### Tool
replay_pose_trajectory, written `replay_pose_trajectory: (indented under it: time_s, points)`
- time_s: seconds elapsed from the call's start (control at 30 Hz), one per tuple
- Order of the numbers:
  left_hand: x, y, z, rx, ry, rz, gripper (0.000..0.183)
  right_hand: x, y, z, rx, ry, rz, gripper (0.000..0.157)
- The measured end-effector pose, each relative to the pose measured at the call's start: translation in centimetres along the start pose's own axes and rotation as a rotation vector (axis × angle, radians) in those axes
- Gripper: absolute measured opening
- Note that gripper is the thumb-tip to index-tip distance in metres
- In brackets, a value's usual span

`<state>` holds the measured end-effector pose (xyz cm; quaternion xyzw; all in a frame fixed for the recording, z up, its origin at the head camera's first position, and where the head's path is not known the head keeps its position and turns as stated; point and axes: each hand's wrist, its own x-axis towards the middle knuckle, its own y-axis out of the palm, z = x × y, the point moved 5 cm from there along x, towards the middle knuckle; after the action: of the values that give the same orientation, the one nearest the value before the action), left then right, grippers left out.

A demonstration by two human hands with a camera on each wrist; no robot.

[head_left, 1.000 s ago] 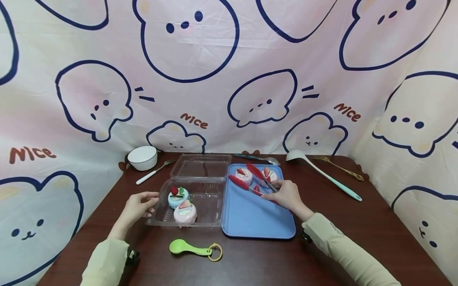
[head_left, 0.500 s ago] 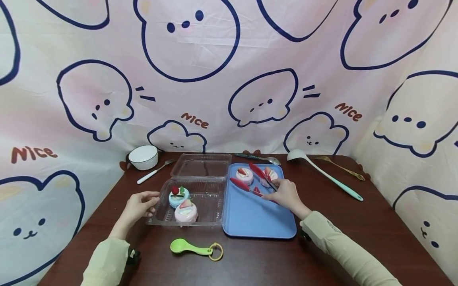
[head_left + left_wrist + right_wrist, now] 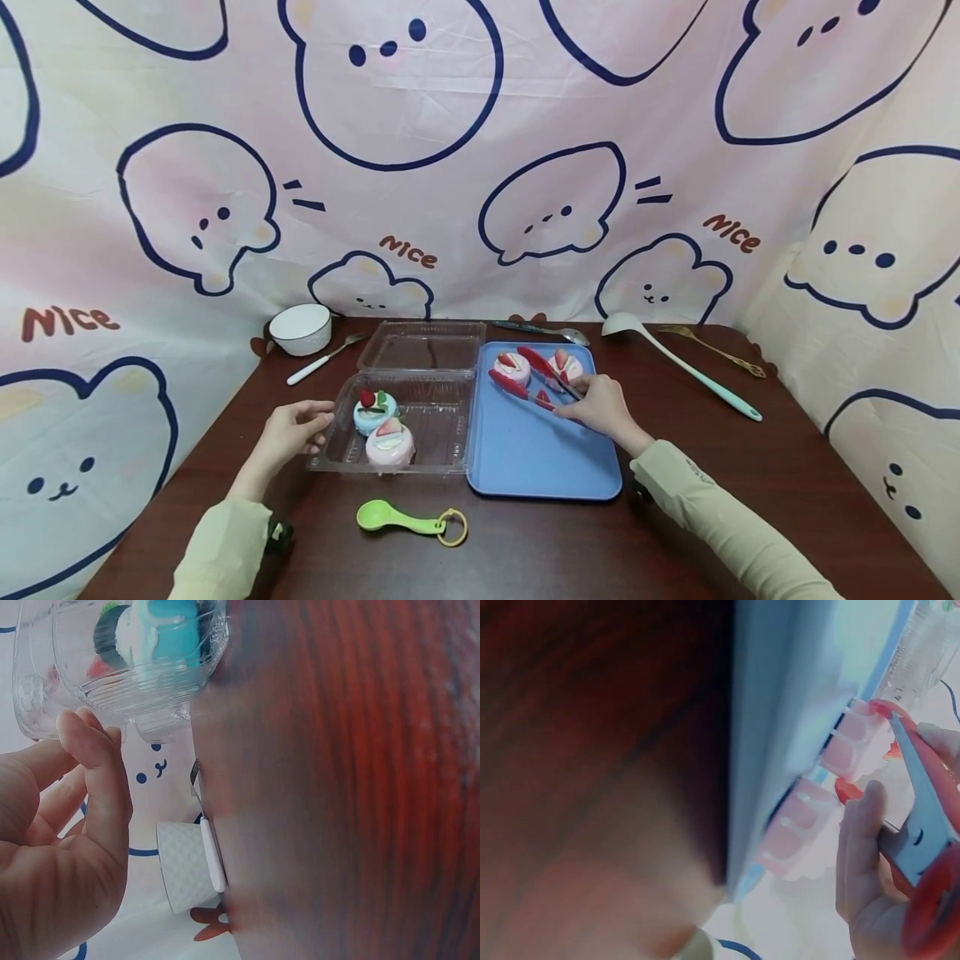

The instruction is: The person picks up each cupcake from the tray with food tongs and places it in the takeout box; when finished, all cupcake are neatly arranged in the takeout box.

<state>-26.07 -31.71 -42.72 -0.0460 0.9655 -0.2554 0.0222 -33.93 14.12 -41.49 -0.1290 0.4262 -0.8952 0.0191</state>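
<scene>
My right hand [image 3: 600, 408] grips red-tipped tongs [image 3: 919, 780] over the blue tray [image 3: 543, 458]. The tong tips stand apart, close around the left pink strawberry-topped cake [image 3: 511, 362]; whether they touch it I cannot tell. A second pink cake [image 3: 566, 365] sits to the right, partly behind the tongs. My left hand [image 3: 288, 433] stays beside the left rim of a clear plastic container [image 3: 435, 450], fingers loosely bent, fingertips at the rim. Contact there is unclear in the left wrist view. Inside are a blue cake [image 3: 372, 419] and a pink cake [image 3: 390, 450].
A green measuring spoon [image 3: 397, 517] with a yellow ring lies in front. Behind stand a white bowl [image 3: 300, 331] and a white-handled fork [image 3: 309, 370]. The container's lid [image 3: 422, 348] lies open. Along the back right are a metal spoon [image 3: 572, 336], a ladle [image 3: 697, 373] and a golden fork [image 3: 720, 350].
The tongs have shifted slightly to the right, and their tips have come closer together around the left pink cake. My left hand and the container have stayed in place.
</scene>
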Motion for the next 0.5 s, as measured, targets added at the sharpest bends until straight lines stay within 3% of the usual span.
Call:
replay_pose_trajectory:
  time_s: [0.27,0.5]
  points:
    - [0.1,-0.1,-0.1,0.005,0.012,0.001,0.037,-0.6,-0.7,1.3,-0.021,0.003,0.043,0.059]
    - [0.0,-0.1,-0.1,0.013,0.012,0.002,0.037,-1.1,-0.2,0.6,-0.020,-0.006,0.037,0.059]
